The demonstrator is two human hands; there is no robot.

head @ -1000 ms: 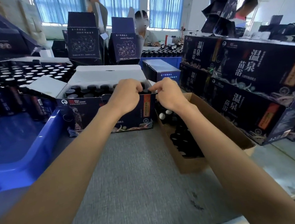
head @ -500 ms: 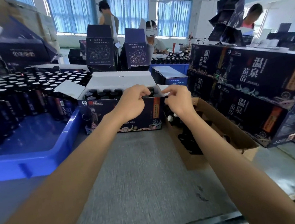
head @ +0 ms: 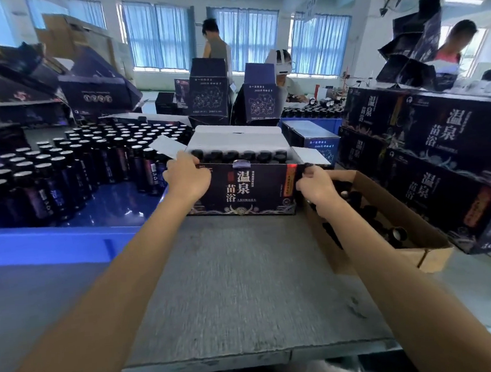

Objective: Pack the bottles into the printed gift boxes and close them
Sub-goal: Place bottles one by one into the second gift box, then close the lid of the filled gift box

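A dark printed gift box (head: 256,189) stands open on the grey table, its white lid flap (head: 234,135) tilted back. Black bottle caps (head: 236,155) fill it in a row. My left hand (head: 187,178) grips the box's top left corner, beside the white side flap (head: 167,146). My right hand (head: 316,184) holds the box's right end near the other white side flap (head: 309,155); its fingers are curled at the corner.
A blue tray (head: 66,244) with several dark bottles (head: 69,170) sits at the left. A brown carton (head: 400,223) holding bottles lies at the right, with stacked closed gift boxes (head: 441,152) behind it. Other people work at the back.
The box has turned, so its wide printed front faces me. My hands moved apart from the middle of the top edge to the box's two ends.
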